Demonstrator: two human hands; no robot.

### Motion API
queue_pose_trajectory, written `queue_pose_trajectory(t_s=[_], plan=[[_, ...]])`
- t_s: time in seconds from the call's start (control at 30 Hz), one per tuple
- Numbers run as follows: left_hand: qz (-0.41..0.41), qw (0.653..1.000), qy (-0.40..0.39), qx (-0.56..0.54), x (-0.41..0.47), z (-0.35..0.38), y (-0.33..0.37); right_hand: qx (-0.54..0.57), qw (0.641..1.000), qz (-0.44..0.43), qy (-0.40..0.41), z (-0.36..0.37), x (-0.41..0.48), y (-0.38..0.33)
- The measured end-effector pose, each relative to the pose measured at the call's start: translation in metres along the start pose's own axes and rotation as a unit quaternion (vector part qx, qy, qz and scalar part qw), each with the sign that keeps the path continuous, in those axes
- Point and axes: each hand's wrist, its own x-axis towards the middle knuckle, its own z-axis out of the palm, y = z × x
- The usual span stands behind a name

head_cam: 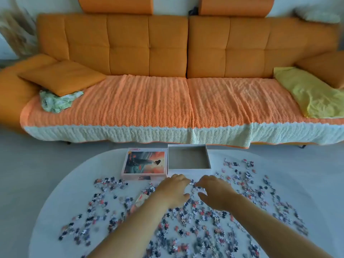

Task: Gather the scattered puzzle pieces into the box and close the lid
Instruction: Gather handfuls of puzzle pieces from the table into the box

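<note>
Several small puzzle pieces [202, 218] lie scattered across the round white table [55, 205]. The open white box [189, 171] stands at the table's far side with nothing inside it. Its lid [144, 163], printed with a picture, lies flat to the left of the box. My left hand [175, 190] and my right hand [214, 190] rest palm down on the table just in front of the box, fingers curved toward each other around a small cluster of pieces [195, 186]. Whether either hand holds pieces is hidden under the palms.
An orange sofa [186, 99] with a knitted cover runs along the far side of the table. On it lie an orange cushion [61, 77] at the left and a yellow cloth [312, 95] at the right. Grey floor surrounds the table.
</note>
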Motion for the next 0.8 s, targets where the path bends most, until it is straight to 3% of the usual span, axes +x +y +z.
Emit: queue_pose_trajectory(t_s=[0.23,0.4,0.63,0.73,0.8], plan=[[0.035,0.994,0.079,0.063,0.035,0.063,-0.004,-0.057,0.997,-0.017,0.049,0.059,0.016,0.036],[0.061,0.984,0.165,0.011,0.027,0.078,-0.004,-0.041,0.995,-0.021,0.089,0.076,0.005,0.035],[0.067,0.988,0.138,-0.013,-0.018,0.083,0.016,0.069,0.993,-0.006,0.094,0.086,-0.039,0.017],[0.030,0.989,0.144,0.028,-0.032,0.075,0.018,0.032,0.993,0.041,0.106,0.084,-0.051,0.014],[-0.009,0.992,0.091,0.085,-0.039,0.075,0.019,-0.017,0.995,0.073,0.066,0.086,-0.057,0.011]])
